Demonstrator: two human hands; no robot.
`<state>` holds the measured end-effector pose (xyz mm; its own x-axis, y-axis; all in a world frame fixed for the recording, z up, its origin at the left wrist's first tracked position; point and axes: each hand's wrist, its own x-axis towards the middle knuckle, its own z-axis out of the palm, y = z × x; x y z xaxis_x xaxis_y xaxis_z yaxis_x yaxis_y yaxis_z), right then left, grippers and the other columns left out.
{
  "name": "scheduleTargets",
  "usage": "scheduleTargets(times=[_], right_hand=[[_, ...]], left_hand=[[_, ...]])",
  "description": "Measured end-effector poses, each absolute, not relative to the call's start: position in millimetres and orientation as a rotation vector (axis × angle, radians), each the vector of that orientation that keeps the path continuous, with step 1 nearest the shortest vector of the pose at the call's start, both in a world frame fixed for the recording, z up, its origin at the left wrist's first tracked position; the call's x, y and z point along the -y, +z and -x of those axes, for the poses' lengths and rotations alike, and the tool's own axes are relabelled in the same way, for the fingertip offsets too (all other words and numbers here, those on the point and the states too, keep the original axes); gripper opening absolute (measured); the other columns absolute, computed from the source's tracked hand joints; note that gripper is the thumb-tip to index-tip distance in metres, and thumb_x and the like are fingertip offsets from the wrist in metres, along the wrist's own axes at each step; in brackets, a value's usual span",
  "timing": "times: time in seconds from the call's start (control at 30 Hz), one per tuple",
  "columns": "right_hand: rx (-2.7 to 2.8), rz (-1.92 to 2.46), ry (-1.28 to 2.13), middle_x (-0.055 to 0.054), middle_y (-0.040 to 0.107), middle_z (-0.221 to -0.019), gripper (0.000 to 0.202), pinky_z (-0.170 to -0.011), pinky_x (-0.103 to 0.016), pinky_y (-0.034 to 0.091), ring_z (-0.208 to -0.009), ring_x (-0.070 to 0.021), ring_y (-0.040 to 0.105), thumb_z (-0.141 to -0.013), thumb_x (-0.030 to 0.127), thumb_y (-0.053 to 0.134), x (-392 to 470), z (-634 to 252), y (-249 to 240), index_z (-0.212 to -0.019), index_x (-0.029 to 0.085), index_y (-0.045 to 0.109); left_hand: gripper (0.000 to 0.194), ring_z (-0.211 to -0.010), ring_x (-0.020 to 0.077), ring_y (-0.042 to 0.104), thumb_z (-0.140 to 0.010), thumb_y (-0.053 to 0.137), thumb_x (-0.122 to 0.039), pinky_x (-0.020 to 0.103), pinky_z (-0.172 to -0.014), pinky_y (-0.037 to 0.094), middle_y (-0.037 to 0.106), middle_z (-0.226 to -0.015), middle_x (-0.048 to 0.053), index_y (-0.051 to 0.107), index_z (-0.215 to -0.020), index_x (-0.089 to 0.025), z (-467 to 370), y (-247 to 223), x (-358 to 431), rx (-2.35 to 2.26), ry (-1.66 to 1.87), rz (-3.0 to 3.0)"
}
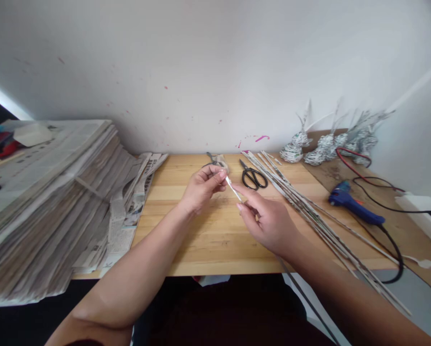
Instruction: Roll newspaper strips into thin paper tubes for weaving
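My left hand (205, 185) pinches the upper end of a thin white paper strip (234, 190) above the middle of the wooden table. The strip slants down to the right toward my right hand (264, 215). The right index finger lies along the strip near its middle, and the thumb is close to its lower end, with the other fingers curled in. Just behind my hands lie black-handled scissors (254, 178). A small crumpled piece and a dark tool, partly hidden by my left hand, rest near the wall.
A tall newspaper stack (56, 202) and newspaper strips (129, 216) stand left. Long rolled paper sticks (309, 211) run diagonally on the right. Beyond are a blue glue gun (355, 204) with its cord, woven paper figures (292, 150) and a white power strip (424, 218).
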<state>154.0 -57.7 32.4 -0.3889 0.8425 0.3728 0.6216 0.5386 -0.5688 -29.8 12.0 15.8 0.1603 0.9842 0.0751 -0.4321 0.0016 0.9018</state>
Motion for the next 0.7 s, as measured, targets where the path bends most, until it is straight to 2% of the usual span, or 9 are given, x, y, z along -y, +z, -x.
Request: scheduleTargets(times=[0.1,0.23,0.47,0.7], right_hand=[[2.092,1.23,0.511,0.006,0.062,-0.064,0.046,-0.059,-0.024,0.041,-0.055,-0.0113,0.056,-0.093,0.024,0.05,64.9,-158.8,28.5,-0.139,0.02,0.045],[2.123,1.35,0.454,0.005,0.062,-0.062,0.028,-0.058,-0.024,0.041,-0.055,-0.0121,0.058,-0.092,0.026,0.053,75.2,-175.7,24.4,-0.118,0.02,0.06],[2.121,1.538,0.28,-0.003,0.075,-0.092,0.019,-0.07,-0.028,0.049,-0.078,-0.018,0.069,-0.093,0.034,0.054,98.3,-235.8,31.9,-0.1,0.024,0.069],[1.93,1.811,-0.164,-0.01,0.075,-0.096,0.028,-0.075,-0.035,0.05,-0.086,-0.0261,0.069,-0.093,0.035,0.052,91.2,-272.8,30.8,-0.104,0.02,0.072]], left_hand=[[0.031,-0.06,0.0064,0.059,-0.067,0.083,-0.035,0.018,-0.058,0.049,0.064,-0.069,-0.002,0.063,-0.081,-0.015,31.7,16.2,-15.4,-0.774,1.357,-0.932],[0.034,-0.058,0.0065,0.059,-0.063,0.085,-0.034,0.018,-0.057,0.049,0.064,-0.065,-0.002,0.062,-0.08,-0.015,34.3,18.0,-18.6,-0.782,1.443,-0.883],[0.036,-0.057,0.0057,0.058,-0.058,0.088,-0.032,0.016,-0.052,0.048,0.063,-0.069,-0.003,0.063,-0.079,-0.015,37.4,20.6,-20.0,-0.82,1.561,-0.788],[0.038,-0.058,0.0071,0.061,-0.064,0.083,-0.032,0.017,-0.052,0.049,0.069,-0.081,0.0,0.066,-0.094,-0.018,41.1,15.2,-23.1,-0.907,1.562,-0.782]])
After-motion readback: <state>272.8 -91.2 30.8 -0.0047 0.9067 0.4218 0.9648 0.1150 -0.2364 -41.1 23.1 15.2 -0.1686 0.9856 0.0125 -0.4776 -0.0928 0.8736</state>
